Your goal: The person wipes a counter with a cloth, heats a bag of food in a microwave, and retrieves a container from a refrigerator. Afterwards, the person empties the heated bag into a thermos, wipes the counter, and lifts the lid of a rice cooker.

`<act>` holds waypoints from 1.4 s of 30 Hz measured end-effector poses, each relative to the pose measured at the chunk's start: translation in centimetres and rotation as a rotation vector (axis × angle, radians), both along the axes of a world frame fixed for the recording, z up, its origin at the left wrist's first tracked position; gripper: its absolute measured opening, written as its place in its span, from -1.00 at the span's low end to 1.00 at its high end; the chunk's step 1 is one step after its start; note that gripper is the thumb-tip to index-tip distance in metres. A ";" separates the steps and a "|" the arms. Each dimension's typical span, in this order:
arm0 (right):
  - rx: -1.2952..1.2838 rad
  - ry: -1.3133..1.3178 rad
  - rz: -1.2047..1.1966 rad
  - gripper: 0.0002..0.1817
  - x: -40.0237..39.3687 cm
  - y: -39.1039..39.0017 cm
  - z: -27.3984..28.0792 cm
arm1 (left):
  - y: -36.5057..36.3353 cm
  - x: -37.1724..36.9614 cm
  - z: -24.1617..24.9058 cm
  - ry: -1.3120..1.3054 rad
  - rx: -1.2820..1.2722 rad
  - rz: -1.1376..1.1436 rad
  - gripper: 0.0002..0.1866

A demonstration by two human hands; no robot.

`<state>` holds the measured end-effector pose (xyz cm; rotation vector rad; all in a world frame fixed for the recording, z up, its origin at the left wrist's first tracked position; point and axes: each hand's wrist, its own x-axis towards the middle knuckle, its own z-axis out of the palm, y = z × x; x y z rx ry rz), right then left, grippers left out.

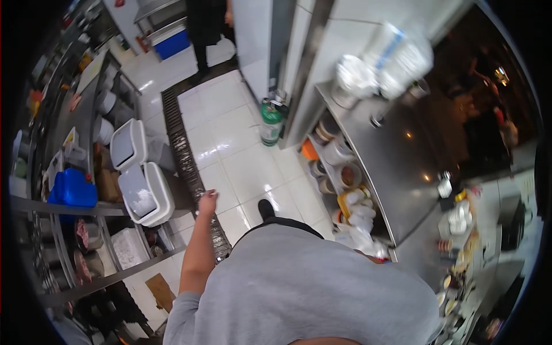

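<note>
My left hand (pixel 207 202) hangs at my side, above the floor grate, with its fingers curled in. A tiny pale spot shows beside it; whether the hand holds anything is too small to make out. Nearest to it is a white bin with a grey lid (pixel 150 195), apart from the hand. Past the right edge of my grey shirt (pixel 310 287), a sliver of skin (pixel 371 257) shows beside white plastic bags (pixel 362 221). It may be part of my right hand, whose fingers are hidden.
A dark floor grate (pixel 183 138) runs along the white tiles (pixel 230 126). Ahead stand a green gas cylinder (pixel 271 122) and a person in dark clothes (pixel 202 29). A steel counter (pixel 391 167) lines the right; shelving with a blue container (pixel 73 188) lines the left.
</note>
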<state>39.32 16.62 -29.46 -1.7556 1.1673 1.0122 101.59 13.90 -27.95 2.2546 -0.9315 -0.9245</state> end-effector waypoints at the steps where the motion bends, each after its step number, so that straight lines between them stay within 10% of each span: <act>1: -0.029 -0.044 0.026 -0.72 3.3 -3.2 -0.1 | -0.8 0.4 0.2 0.063 0.048 -0.063 -0.53; 8: -0.663 -0.717 0.082 -0.69 31.5 -33.8 1.1 | 4.2 7.8 0.6 0.306 0.363 0.258 -0.64; 13: -0.490 -0.833 -0.243 -0.68 45.8 -43.5 10.5 | 12.0 18.5 -2.8 0.392 0.745 0.426 -0.65; 18: -0.472 -0.390 0.150 -0.58 45.9 -44.6 8.1 | -1.0 28.0 -2.4 0.431 0.805 0.156 -0.66; 20: -0.338 -0.442 0.041 -0.64 43.5 -43.1 6.4 | -10.7 32.0 -9.7 0.418 0.692 0.370 -0.67; 23: -0.307 -0.410 -0.255 -0.69 42.3 -41.6 6.6 | -29.8 37.0 -6.6 -0.578 0.352 -1.058 -0.81; 26: -0.334 -0.410 -0.484 -0.73 44.5 -43.4 7.9 | -47.8 36.7 -4.5 -0.541 -0.115 -0.972 -0.68; 27: -0.325 -0.407 -0.563 -0.74 45.8 -44.8 8.5 | -53.4 33.8 0.9 -0.114 0.045 -0.488 -0.56; 31: -0.380 -0.531 -0.572 -0.73 51.9 -55.4 9.9 | -67.6 29.3 7.5 0.118 0.002 -0.574 -0.51; 34: -0.112 -0.535 -0.967 -0.66 59.7 -67.2 11.9 | -71.5 29.1 8.7 0.023 0.043 -0.887 -0.52; 42: -0.366 -0.794 -0.562 -0.65 76.1 -92.0 12.6 | -77.4 48.8 0.3 -0.259 0.428 -0.903 -0.65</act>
